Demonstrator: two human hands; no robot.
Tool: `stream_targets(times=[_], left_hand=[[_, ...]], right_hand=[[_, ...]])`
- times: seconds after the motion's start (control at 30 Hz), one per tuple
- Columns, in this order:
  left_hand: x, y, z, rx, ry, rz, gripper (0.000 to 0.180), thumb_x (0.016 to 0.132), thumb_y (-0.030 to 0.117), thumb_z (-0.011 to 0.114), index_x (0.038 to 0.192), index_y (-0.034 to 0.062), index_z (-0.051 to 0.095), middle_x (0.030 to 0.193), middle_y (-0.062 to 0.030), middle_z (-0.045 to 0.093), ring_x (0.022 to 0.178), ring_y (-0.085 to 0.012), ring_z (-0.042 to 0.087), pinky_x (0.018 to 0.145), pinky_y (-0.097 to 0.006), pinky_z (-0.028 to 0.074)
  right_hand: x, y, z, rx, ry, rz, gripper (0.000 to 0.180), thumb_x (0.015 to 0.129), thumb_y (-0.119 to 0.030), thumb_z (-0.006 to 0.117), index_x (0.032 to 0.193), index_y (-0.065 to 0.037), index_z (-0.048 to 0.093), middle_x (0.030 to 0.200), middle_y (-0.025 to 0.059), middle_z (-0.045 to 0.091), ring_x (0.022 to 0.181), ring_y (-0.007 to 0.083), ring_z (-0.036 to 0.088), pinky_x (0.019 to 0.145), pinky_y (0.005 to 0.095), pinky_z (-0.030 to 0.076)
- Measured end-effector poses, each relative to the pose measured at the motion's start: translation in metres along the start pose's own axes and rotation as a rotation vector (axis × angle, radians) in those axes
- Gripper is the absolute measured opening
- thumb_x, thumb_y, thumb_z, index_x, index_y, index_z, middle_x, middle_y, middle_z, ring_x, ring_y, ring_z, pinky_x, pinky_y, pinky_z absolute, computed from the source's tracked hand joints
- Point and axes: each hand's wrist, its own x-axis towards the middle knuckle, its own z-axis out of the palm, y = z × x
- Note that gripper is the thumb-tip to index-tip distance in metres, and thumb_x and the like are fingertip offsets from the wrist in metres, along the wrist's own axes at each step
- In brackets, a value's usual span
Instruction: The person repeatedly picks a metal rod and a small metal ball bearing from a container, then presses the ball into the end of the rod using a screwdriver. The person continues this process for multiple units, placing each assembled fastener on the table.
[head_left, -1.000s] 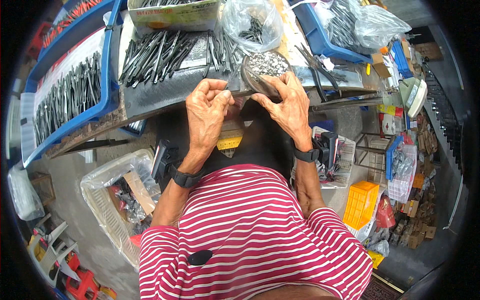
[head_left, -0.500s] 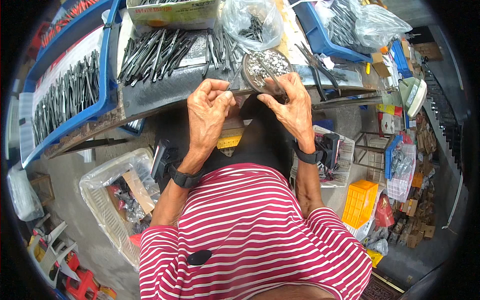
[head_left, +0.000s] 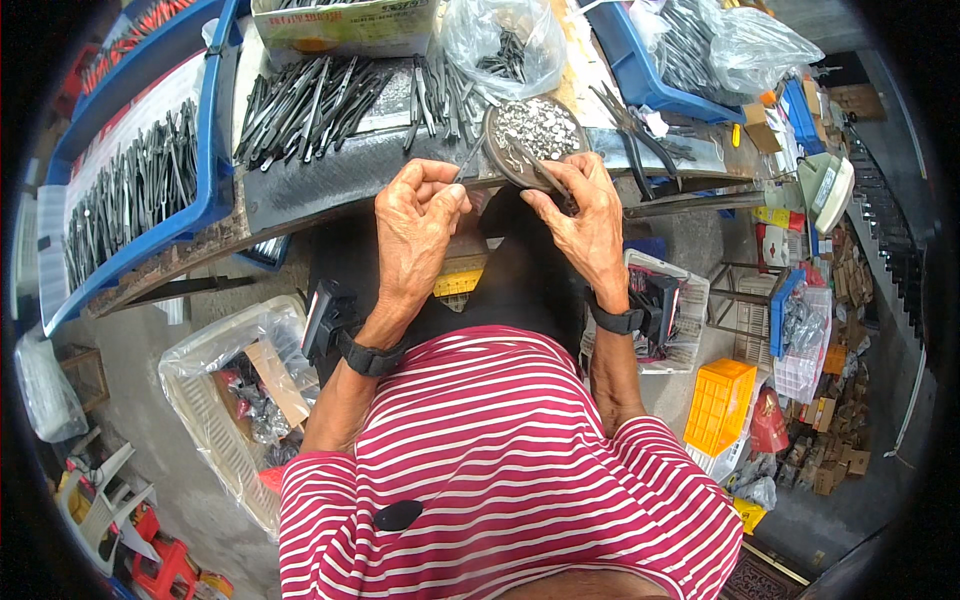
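Observation:
My left hand (head_left: 418,215) is closed in a pinch on a thin dark rod (head_left: 469,158), whose tip points away from me just left of a round brown dish (head_left: 488,150). Small silvery-white pieces (head_left: 540,128) fill this dish. At its near rim, the fingers of my right hand (head_left: 588,215) are closed round a slender dark tool (head_left: 530,158), perhaps tweezers. Its tip lies over the silvery pieces. How the fingers wrap the tool's back end is partly hidden.
Slim black metal parts (head_left: 315,105) lie heaped on the bench, with more in a left blue tray (head_left: 215,150) and a clear plastic bag (head_left: 555,50). Black-handled pliers (head_left: 635,145) lie right of the dish. Lined crates (head_left: 205,400) stand below the bench.
My right hand has shifted slightly, and the tip of its dark tool has drawn nearer to me over the dish. My left hand with the rod stays almost still.

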Motion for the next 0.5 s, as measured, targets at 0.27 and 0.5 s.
stream_targets(times=[0.27, 0.5], left_hand=[[-0.0001, -0.0002, 0.0005, -0.003, -0.001, -0.009, 0.016, 0.084, 0.008, 0.056, 0.097, -0.0015, 0.054, 0.073, -0.0039, 0.059, 0.056, -0.003, 0.044, 0.049, -0.015, 0.034], [-0.0007, 0.0003, 0.0014, 0.003, -0.001, -0.008, 0.016, 0.084, 0.008, 0.057, 0.096, -0.0015, 0.054, 0.073, -0.0041, 0.059, 0.056, -0.0032, 0.045, 0.05, -0.016, 0.034]], right_hand=[[-0.0002, 0.0045, -0.0013, 0.036, -0.062, -0.012, 0.027, 0.069, -0.007, 0.071, 0.096, -0.002, 0.065, 0.084, 0.009, 0.052, 0.082, 0.0221, 0.053, 0.072, 0.0303, 0.043], [0.0023, 0.0088, 0.0001, 0.119, -0.047, -0.017, 0.024, 0.069, -0.009, 0.069, 0.091, -0.001, 0.063, 0.08, 0.0116, 0.05, 0.079, 0.0268, 0.052, 0.07, 0.0347, 0.042]])
